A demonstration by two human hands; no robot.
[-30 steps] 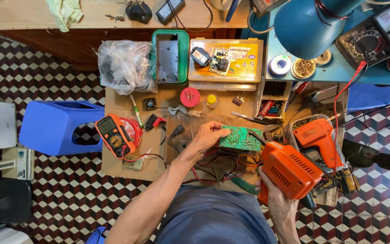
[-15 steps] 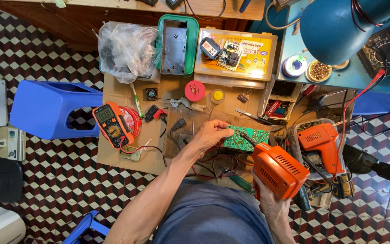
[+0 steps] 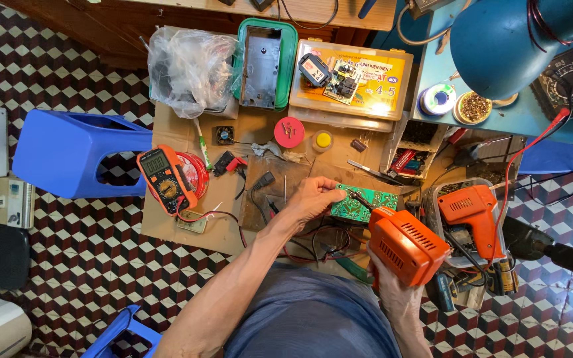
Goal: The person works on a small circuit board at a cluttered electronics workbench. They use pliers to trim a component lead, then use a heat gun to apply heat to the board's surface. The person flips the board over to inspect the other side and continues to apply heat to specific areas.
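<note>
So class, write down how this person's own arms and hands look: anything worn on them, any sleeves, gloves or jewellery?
Both arms are bare along all that shows: no sleeves reach them. The left hand and the right hand wear no gloves, and no watch, ring or band can be seen on the wrists or fingers in view. The only clothing in view is grey-blue cloth over the lap or body below the arms.

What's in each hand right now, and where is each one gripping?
The right hand holds the orange soldering gun by its handle. The left hand presses on the left end of the green circuit board.
</note>
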